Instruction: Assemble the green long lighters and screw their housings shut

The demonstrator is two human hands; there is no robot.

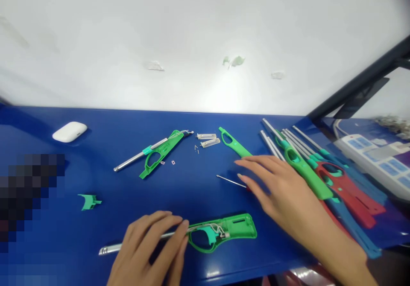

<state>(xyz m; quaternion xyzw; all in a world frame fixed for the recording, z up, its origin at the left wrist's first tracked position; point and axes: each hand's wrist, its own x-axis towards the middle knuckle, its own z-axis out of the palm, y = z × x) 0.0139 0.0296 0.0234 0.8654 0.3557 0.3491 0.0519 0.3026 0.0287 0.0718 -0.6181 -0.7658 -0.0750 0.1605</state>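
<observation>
At the near edge, my left hand [150, 247] closes over the metal tube of an opened green gas lighter [241, 227]. Its inside faces up, showing wires and a teal trigger [209, 235]. My right hand [282, 188] reaches over the table with fingers stretched out and apart. Close to its fingertips lie a loose green casing half [235, 144] and a thin screwdriver [231, 181], whose handle is mostly hidden by the hand. Farther back rests a second opened green lighter [165, 149]. Beside it are two clear small tanks [209, 142] and tiny parts [196, 149].
On the right, a pile of green, red and blue lighters [346, 188] lies beside a white power strip [378, 158]. A loose teal trigger [89, 202] and a white earbud case [69, 132] are at left. The blue table [105, 132] meets a white wall.
</observation>
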